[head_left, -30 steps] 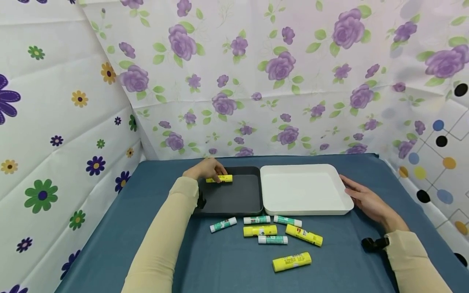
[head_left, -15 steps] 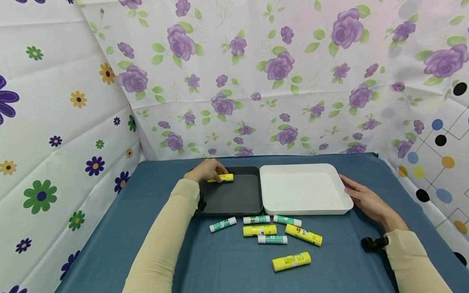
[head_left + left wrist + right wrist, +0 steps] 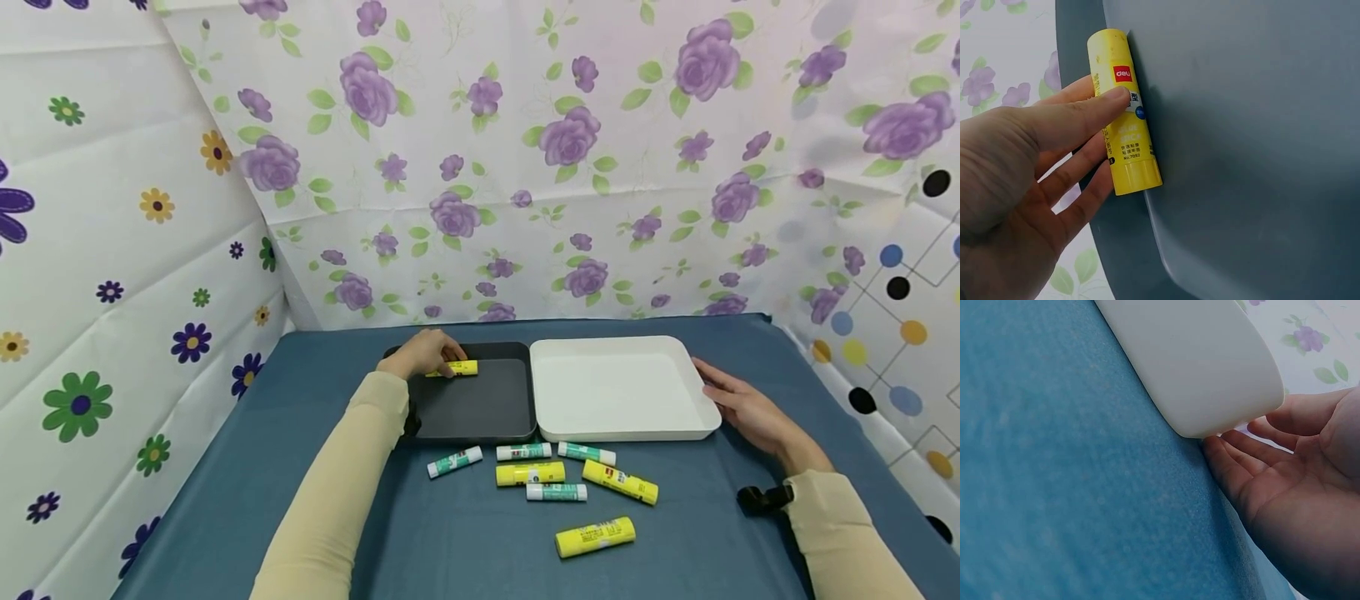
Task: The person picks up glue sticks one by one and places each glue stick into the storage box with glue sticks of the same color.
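Observation:
My left hand pinches a yellow glue stick over the far left part of the dark grey tray. In the left wrist view the thumb presses on its label and the fingers lie behind, partly hidden by it. The stick lies along the tray's inner wall. At the right, my right hand touches the short end of the white tray. Its fingers are fairly straight, the fingertips at the lower edge and the thumb close to the rim in the right wrist view.
In front of the trays lie yellow glue sticks and several smaller green-and-white glue sticks on the blue cloth. The two trays stand side by side. A flowered curtain hangs behind the table.
The left hand keeps its pinch on the yellow glue stick with barely any shift. The right hand stays at the white tray; the head view drifts slightly.

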### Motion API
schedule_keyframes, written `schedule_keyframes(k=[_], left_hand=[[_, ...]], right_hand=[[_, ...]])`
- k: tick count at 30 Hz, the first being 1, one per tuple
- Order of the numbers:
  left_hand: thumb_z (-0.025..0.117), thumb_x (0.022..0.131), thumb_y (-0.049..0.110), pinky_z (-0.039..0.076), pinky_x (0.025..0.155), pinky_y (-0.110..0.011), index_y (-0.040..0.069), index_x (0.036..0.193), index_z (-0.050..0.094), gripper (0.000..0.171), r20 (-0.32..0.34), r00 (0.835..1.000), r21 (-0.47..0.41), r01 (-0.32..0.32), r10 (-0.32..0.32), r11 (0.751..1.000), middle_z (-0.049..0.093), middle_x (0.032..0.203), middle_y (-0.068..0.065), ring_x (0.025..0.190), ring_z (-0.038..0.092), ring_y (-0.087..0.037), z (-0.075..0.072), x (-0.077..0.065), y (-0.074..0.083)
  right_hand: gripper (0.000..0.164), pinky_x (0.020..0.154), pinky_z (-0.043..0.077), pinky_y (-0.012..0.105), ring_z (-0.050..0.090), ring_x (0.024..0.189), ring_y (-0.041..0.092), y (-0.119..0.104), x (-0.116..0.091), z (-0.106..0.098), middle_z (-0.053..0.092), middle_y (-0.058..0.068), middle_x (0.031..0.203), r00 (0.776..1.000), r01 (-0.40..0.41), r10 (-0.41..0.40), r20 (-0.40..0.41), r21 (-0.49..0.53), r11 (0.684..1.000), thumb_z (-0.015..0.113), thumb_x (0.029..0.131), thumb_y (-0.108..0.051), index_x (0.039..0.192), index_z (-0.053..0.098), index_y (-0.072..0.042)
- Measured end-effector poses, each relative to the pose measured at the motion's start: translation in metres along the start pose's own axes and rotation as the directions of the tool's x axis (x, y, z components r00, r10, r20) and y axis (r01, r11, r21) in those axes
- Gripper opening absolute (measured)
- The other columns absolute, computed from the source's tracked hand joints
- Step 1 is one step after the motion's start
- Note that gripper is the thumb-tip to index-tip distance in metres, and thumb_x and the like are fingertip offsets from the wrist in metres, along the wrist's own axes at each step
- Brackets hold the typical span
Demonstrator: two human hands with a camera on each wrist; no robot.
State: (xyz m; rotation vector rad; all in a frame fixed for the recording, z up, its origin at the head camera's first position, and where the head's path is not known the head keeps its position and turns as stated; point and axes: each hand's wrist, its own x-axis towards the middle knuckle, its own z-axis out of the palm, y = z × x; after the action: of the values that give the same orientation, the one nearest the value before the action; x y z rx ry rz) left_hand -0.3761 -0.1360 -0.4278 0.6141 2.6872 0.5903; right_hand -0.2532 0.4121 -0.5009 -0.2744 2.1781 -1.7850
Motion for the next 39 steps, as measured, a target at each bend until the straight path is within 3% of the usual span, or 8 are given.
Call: schedule_keyframes(k=[14,23,33,39], left_hand=[[0.078,0.092,0.002,0.056,0.097,-0.041,0.01,0.126,0.076,0.035,-0.016,1.0,-0.025,-0.006,0.005,1.0,0.072,0.121,-0.009,0.113,0.066,-0.026,-0.0019,-0.0053,-0.0031],[0.079,0.092,0.003,0.056,0.097,-0.041,0.011,0.126,0.076,0.035,-0.014,1.0,-0.015,-0.01,0.01,1.0,0.071,0.122,-0.009,0.113,0.065,-0.026,-0.0006,-0.0046,-0.0044],[0.078,0.093,0.003,0.057,0.096,-0.041,0.012,0.128,0.075,0.036,-0.003,1.0,-0.017,0.012,-0.012,1.0,0.071,0.123,-0.008,0.113,0.065,-0.025,0.0006,-0.0037,-0.0036],[0.079,0.092,0.003,0.057,0.094,-0.04,0.012,0.127,0.076,0.036,-0.001,1.0,-0.024,-0.002,0.002,1.0,0.071,0.121,-0.008,0.112,0.065,-0.025,0.0005,-0.0045,-0.0043]], right_hand=[[0.076,0.096,0.04,0.007,-0.009,0.157,0.042,0.0022,0.0013,0.0,-0.013,0.018,0.172,1.0,0.003,-0.004,0.008,0.01,1.0,0.046,0.113,-0.034,0.168,-0.002,-0.014],[0.074,0.097,0.039,0.006,-0.002,0.159,0.027,0.0042,0.0016,-0.0007,-0.012,0.018,0.172,1.0,0.009,-0.009,0.009,0.002,1.0,0.045,0.114,-0.034,0.168,-0.001,-0.015],[0.074,0.097,0.038,0.006,-0.01,0.158,0.038,0.0032,0.0033,-0.0011,-0.013,0.017,0.173,1.0,-0.002,0.002,0.005,-0.001,1.0,0.045,0.113,-0.034,0.169,0.0,-0.016],[0.072,0.097,0.039,0.006,-0.01,0.158,0.037,0.0031,0.0025,-0.0007,-0.013,0.017,0.172,1.0,0.0,0.0,0.009,0.005,1.0,0.043,0.114,-0.031,0.168,-0.001,-0.015]])
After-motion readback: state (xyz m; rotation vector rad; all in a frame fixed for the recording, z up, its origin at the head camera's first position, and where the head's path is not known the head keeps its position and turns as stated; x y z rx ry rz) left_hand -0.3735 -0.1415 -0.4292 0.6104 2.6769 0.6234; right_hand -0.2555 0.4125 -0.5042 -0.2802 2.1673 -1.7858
